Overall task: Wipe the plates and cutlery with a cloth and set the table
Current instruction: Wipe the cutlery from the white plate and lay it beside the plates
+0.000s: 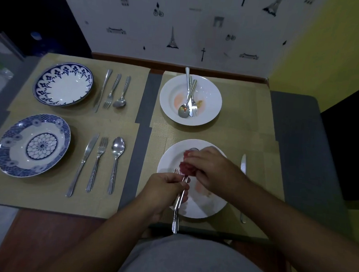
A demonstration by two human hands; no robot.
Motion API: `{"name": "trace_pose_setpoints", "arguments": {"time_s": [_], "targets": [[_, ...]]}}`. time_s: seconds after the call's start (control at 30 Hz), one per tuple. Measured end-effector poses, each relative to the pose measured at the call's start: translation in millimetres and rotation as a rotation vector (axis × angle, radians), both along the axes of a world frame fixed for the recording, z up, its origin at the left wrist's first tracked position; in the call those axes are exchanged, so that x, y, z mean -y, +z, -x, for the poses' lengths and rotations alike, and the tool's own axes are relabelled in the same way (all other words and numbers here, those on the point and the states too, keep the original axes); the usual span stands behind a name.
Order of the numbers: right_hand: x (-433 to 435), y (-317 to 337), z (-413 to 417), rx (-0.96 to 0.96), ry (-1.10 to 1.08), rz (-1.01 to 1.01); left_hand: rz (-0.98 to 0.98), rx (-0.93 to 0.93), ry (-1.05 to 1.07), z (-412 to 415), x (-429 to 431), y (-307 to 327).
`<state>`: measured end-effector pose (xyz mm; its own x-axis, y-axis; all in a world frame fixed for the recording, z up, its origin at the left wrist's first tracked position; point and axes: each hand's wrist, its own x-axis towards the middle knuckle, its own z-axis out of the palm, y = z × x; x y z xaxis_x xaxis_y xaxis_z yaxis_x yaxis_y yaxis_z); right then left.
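Note:
Over the near white plate (193, 209) my left hand (163, 189) grips two pieces of cutlery by their handles: a fork (176, 172) and what looks like a spoon whose bowl (193, 149) pokes out past a red cloth (186, 167). My right hand (210, 168) holds that cloth bunched around the spoon's upper part. The plate shows pinkish smears. A knife (243, 166) lies on the mat right of the plate. A far white plate (210, 89) carries stains plus a spoon (184, 111), fork (193, 107) and another utensil.
On the left mats sit two blue patterned plates (62, 84) (32, 144), each with a knife, fork and spoon laid in a row to its right. A wall with printed paper stands behind the table. My grey-clad lap fills the bottom.

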<state>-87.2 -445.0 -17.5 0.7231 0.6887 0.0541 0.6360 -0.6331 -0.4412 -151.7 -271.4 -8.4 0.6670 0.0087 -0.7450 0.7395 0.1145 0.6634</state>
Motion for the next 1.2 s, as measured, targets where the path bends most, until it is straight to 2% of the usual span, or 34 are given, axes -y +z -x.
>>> {"name": "trace_pose_setpoints", "arguments": {"time_s": [0.13,0.27,0.33,0.5,0.57,0.73,0.87,1.2], "targets": [[6.0,7.7,-20.1,-0.023,-0.215,-0.038,-0.027,0.022,-0.01,0.3,-3.7,0.8],[1.5,16.4,-1.4,0.01,0.033,-0.044,-0.044,0.021,-0.05,4.7,-5.6,1.5],[-2.2,15.3,-1.5,0.002,0.058,-0.028,-0.063,0.046,-0.076,8.1,-5.5,0.9],[-0.4,10.0,-30.1,-0.026,-0.206,0.035,-0.069,0.083,-0.092,10.7,-15.7,-0.5],[-1.2,11.5,-25.2,-0.014,-0.238,0.025,-0.03,0.075,-0.112,9.8,-22.5,-1.8],[-30.4,20.7,17.7,0.022,-0.007,-0.013,0.011,0.103,-0.179,3.4,-38.9,-8.9],[-34.2,19.2,11.2,0.035,-0.079,-0.008,0.136,0.076,-0.214,2.4,-52.7,-13.5],[-15.0,26.0,10.8,0.079,-0.285,-0.035,0.523,-0.161,-0.157,-6.9,-59.2,-9.9]]}}
